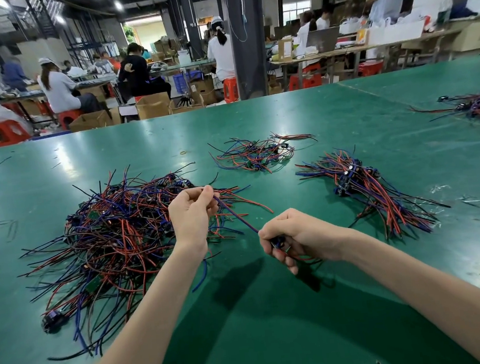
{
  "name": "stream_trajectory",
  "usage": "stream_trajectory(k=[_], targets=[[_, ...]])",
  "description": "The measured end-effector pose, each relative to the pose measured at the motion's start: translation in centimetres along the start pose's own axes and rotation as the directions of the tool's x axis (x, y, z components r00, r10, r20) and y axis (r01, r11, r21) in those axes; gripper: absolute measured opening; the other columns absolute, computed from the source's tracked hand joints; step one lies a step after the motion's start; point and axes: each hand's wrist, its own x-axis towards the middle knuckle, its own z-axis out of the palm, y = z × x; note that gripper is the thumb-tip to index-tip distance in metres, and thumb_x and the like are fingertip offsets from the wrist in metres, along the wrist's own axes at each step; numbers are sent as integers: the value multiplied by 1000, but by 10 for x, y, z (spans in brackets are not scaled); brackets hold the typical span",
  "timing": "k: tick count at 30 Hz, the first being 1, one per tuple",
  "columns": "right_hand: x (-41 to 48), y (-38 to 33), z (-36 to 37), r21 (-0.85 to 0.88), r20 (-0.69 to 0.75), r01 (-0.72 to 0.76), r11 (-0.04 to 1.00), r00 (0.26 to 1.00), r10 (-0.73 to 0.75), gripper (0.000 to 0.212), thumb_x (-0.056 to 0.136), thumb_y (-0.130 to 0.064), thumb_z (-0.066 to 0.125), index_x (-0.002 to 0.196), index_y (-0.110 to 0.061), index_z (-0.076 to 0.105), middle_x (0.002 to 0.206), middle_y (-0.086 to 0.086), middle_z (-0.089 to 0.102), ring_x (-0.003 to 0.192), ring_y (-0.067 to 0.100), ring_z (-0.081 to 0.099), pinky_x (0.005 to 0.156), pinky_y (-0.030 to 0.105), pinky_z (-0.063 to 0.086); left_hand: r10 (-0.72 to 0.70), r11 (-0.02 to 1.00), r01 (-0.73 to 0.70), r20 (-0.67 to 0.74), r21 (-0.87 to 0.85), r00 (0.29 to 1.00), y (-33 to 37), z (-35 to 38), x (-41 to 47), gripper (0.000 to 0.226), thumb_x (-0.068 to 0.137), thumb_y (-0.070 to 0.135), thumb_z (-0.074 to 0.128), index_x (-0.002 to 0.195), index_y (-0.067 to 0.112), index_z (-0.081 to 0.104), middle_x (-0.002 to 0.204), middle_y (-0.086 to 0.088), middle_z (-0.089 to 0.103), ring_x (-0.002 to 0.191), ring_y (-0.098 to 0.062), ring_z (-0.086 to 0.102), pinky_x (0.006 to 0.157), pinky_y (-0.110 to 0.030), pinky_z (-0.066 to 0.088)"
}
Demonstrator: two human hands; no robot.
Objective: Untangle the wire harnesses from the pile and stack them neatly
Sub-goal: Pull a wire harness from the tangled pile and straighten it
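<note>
The left hand is pinching one end of a purple wire with its fingers curled. The right hand is squeezing the other end in a closed fist, where a small dark part is peeking out. The wire is stretching straight between the two hands, just above the green desk, near the middle of it.

A big pile of red, blue and black wires is lying all mixed up toward the left edge of the desk, right behind the left hand. A tidy stack of wires is lying toward the right edge, with its wires all pointing much the same way. A small pile is sitting closer to the far edge. More wires are lying by the far right corner.
</note>
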Motion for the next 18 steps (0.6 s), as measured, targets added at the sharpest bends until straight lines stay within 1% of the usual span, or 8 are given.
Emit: stream_trajectory(k=[2, 5, 6, 8, 10, 13, 16, 18], targets=[[-2, -1, 0, -18, 27, -4, 1000, 1000, 4, 34, 91, -15, 48, 60, -10, 61, 50, 6, 51, 38, 15, 47, 42, 22, 46, 198, 949, -199, 29, 246, 980, -5, -2, 0, 12, 90, 8, 62, 78, 10, 60, 69, -2, 66, 58, -13, 59, 62, -26, 52], [-4, 0, -1, -54, 47, -21, 998, 999, 23, 32, 90, -15, 49, 62, -9, 61, 52, 6, 52, 39, 16, 48, 43, 22, 46, 556, 589, -595, 260, 547, 790, -13, -7, -2, 13, 89, 8, 64, 77, 6, 58, 66, -1, 59, 59, -19, 52, 59, -24, 40], [-4, 0, -1, -66, 52, -26, 997, 998, 29, 31, 90, -15, 49, 62, -9, 62, 52, 7, 53, 39, 16, 48, 43, 22, 47, 602, 487, -660, 328, 571, 728, -16, -8, -2, 14, 88, 6, 64, 77, 4, 56, 65, 1, 55, 59, -19, 48, 58, -23, 35], [-5, 1, -2, -79, 58, -28, 996, 998, 33, 31, 90, -15, 49, 63, -8, 62, 53, 7, 54, 38, 16, 49, 43, 22, 48, 622, 422, -690, 367, 588, 692, -19, -8, -1, 15, 89, 7, 63, 76, 4, 55, 63, 3, 51, 58, -18, 44, 58, -23, 32], [-5, 0, -3, -71, 61, -21, 997, 998, 26, 28, 88, -17, 52, 63, -8, 62, 53, 7, 54, 38, 15, 50, 43, 22, 48, 606, 484, -652, 314, 584, 731, -18, -8, 0, 16, 90, 11, 63, 77, 6, 56, 62, 1, 56, 56, -20, 48, 57, -28, 38], [-4, 0, -5, -53, 44, -15, 998, 999, 17, 28, 87, -19, 52, 63, -8, 63, 53, 6, 54, 39, 15, 49, 44, 22, 48, 469, 722, -479, 156, 500, 870, -12, -6, 0, 17, 89, 14, 64, 74, 13, 57, 67, -2, 66, 60, -16, 59, 61, -28, 49], [-2, 1, -7, -34, 2, -19, 999, 1000, 19, 34, 91, -16, 49, 61, -9, 63, 54, 7, 54, 39, 15, 48, 43, 22, 47, 137, 975, -139, 23, 173, 990, -2, -2, 1, 15, 89, 10, 64, 75, 12, 59, 70, -6, 69, 59, -14, 60, 59, -27, 53], [0, 0, -8, -33, -21, -15, 999, 1000, 14, 36, 91, -16, 49, 59, -10, 63, 53, 6, 54, 40, 15, 48, 43, 22, 47, -31, 998, 32, 21, -61, 999, 4, -1, 1, 13, 89, 6, 63, 77, 7, 58, 66, -4, 68, 57, -12, 59, 53, -20, 51]])
